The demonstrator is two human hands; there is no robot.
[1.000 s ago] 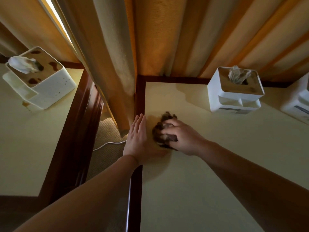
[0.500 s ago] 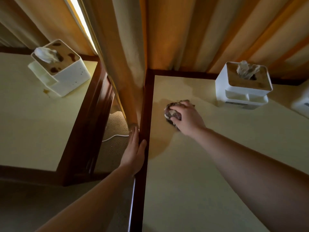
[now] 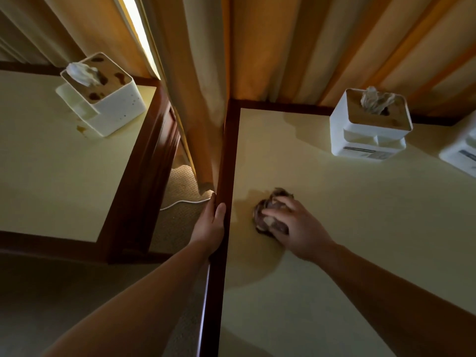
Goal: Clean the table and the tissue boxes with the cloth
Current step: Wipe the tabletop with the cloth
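Note:
My right hand [image 3: 296,228] presses a crumpled dark brown cloth [image 3: 270,212] flat on the cream top of the right table [image 3: 334,253], near its left border. My left hand [image 3: 210,225] grips that table's dark wooden left edge [image 3: 226,155], fingers wrapped over the side. A white tissue box [image 3: 368,127] with a tissue sticking out stands at the back of this table. Another white tissue box [image 3: 103,96] with brown stains on its lid stands on the left table [image 3: 51,176], beside a small brown stain [image 3: 81,128].
Part of a third white box [image 3: 461,150] shows at the right border. Orange and cream curtains [image 3: 206,73] hang behind both tables and down into the gap between them. A white cable [image 3: 180,203] lies on the carpet in that gap.
My right hand has dragged the cloth back toward me and slightly left along the table. My left hand came off the tabletop a second ago and now holds the edge.

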